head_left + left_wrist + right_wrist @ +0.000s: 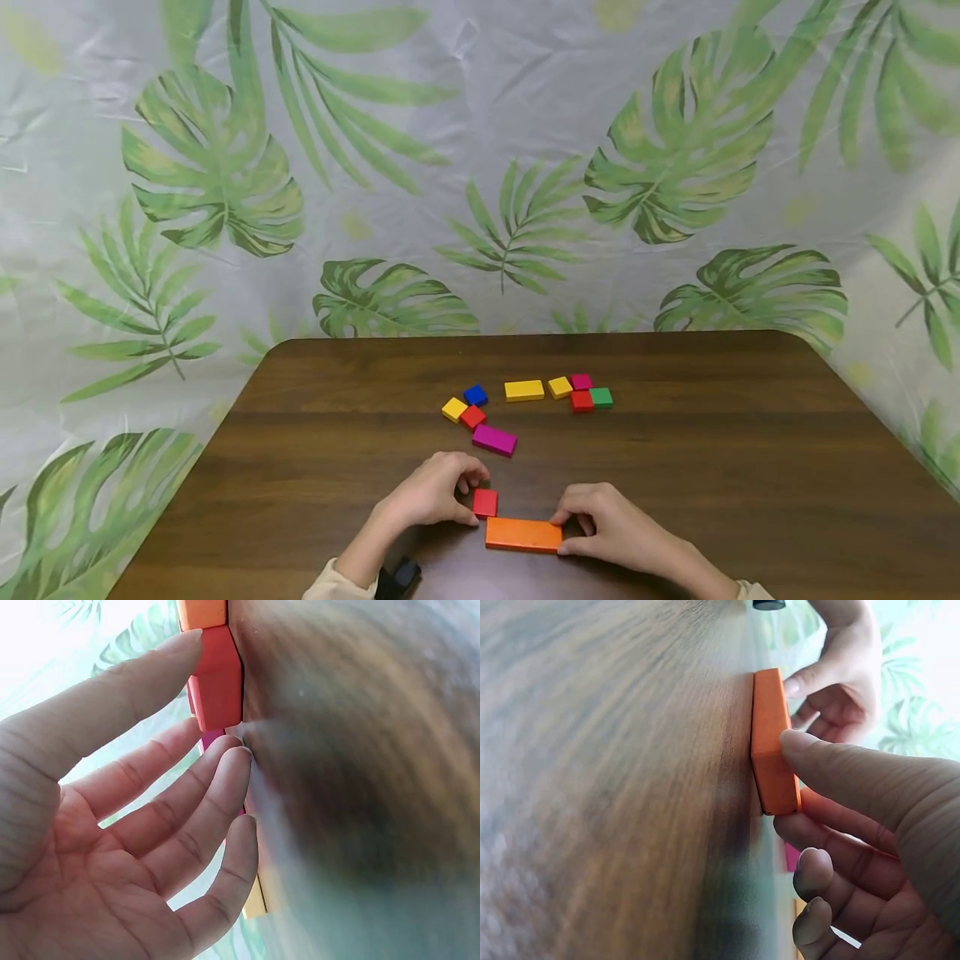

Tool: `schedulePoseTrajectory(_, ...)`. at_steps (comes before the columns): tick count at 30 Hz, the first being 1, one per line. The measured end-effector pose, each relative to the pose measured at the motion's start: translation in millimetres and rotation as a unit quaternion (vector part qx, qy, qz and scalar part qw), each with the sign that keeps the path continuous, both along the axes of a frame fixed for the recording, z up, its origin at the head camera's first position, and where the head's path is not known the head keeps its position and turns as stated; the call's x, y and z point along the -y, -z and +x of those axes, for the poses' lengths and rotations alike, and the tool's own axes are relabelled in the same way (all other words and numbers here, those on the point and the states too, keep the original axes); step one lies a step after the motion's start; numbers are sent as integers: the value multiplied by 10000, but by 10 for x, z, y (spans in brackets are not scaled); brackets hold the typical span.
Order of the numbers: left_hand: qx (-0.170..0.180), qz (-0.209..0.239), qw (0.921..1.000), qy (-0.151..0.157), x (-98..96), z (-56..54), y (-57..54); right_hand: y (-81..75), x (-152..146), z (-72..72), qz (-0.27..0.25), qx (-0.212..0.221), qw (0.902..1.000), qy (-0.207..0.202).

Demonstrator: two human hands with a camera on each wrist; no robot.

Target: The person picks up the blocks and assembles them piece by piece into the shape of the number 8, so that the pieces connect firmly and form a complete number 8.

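My left hand (pixel 431 492) holds a small red square block (pixel 485 502) between thumb and index fingertip. In the left wrist view the thumb lies against one end of that red block (pixel 219 682), and the other fingers are loosely bent beside it. With thumb and index finger, my right hand (pixel 618 529) pinches the right end of a long orange block (pixel 523 534). This orange block (pixel 772 742) lies flat on the wooden table (pixel 300 467). Its far left corner meets the near edge of the red block.
Behind the hands lies a magenta block (pixel 494 440), close to a cluster of red (pixel 473 417), yellow (pixel 454 409) and blue (pixel 476 395) squares. Farther right are a long yellow block (pixel 524 391) and several small squares, one green (pixel 601 397). A leaf-patterned cloth (pixel 517 108) hangs behind the table.
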State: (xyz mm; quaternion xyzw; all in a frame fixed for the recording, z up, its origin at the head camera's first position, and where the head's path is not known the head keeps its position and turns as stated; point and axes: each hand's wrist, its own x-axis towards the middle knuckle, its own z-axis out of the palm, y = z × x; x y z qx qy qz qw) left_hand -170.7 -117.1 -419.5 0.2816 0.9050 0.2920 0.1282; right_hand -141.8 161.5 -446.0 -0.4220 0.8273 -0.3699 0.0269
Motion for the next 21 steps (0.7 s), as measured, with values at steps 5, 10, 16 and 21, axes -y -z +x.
schedulePoseTrajectory(5, -55, -45, 10000, 0, 9, -12, 17, -4, 4, -11, 50, 110, 9999, 9)
schedulePoseTrajectory(10, -161, -132, 9998, 3, 22, -34, -11, -23, 18, -39, 105, 134, 9998, 83)
schedulePoseTrajectory(16, -205, -235, 9995, 3, 26, -31, -31, -5, 21, -29, -13, 186, 9998, 77)
schedulePoseTrajectory(21, -156, -236, 9996, -22, 36, -6, -2, 25, 23, -24, -92, 154, 9998, 18)
